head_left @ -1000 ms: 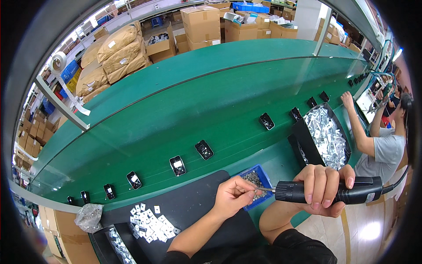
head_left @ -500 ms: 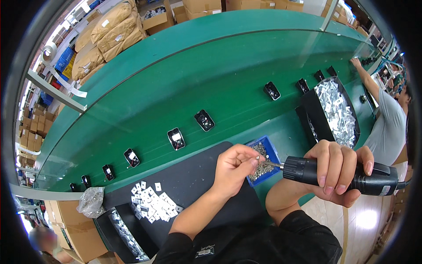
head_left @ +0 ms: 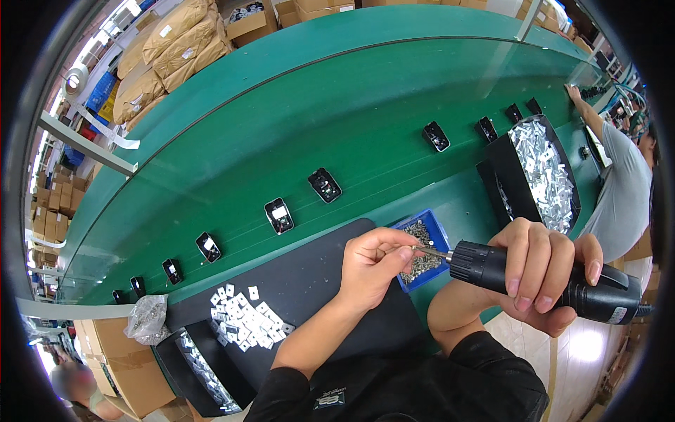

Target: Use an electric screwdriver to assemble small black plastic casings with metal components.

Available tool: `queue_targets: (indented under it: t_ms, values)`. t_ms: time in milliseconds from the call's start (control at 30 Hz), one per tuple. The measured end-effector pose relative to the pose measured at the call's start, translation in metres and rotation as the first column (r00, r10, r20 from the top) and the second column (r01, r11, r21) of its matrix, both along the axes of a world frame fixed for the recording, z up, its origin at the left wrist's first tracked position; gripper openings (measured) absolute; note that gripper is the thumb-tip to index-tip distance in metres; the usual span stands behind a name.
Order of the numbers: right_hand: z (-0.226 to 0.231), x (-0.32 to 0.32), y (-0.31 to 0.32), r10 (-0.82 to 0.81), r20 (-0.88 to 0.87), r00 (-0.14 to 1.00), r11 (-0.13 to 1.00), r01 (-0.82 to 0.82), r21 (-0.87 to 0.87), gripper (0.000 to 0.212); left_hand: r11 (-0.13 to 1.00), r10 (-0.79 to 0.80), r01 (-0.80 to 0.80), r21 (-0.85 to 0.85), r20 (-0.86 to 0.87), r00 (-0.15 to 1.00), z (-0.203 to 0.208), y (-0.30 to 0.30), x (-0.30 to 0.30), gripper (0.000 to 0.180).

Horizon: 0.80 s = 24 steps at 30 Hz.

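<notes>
My right hand (head_left: pixel 538 274) is wrapped round a black electric screwdriver (head_left: pixel 481 269), held level with its bit pointing left. My left hand (head_left: pixel 376 267) is pinched at the tip of the bit, on a small screw (head_left: pixel 413 247) that the fingertips mostly hide. Below and behind the bit stands a blue bin (head_left: pixel 439 235) of loose metal screws. A grey-black mat (head_left: pixel 309 271) lies under my left forearm, with a pile of small white and silver plates (head_left: pixel 242 320) on it.
Small black open housings (head_left: pixel 325 185) stand in a spaced row along the green conveyor (head_left: pixel 232 162). At right is a black box of silver parts (head_left: pixel 541 169); another dark tray (head_left: pixel 204 373) and a bag (head_left: pixel 148 320) are at left. A co-worker's arm (head_left: pixel 594 119) reaches in at far right.
The screwdriver's rear end has dropped slightly, and its bit now reaches my left fingertips. The screw seen there before is mostly covered. The housings have shifted slightly left in the picture.
</notes>
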State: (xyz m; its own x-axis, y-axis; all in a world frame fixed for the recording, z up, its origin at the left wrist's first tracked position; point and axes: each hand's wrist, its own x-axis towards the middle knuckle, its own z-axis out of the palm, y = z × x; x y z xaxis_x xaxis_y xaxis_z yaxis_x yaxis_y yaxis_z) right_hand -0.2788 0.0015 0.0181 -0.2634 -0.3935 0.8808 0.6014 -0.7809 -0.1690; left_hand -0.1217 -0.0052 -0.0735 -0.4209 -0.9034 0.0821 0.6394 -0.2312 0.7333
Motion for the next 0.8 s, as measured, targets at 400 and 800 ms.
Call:
queue_targets:
  t_ms: [400,800]
  values:
    - [0.0,0.003,-0.002,0.006,0.01,1.0,0.999,-0.005,-0.051,0.037,0.992,-0.076,0.091,0.085,-0.159,0.984,0.001,0.001,0.001,0.012]
    - [-0.001,-0.007,-0.002,0.058,-0.077,0.995,0.995,-0.064,-0.075,0.038,0.993,-0.118,0.118,-0.008,0.047,0.992,0.007,-0.001,0.005,0.013]
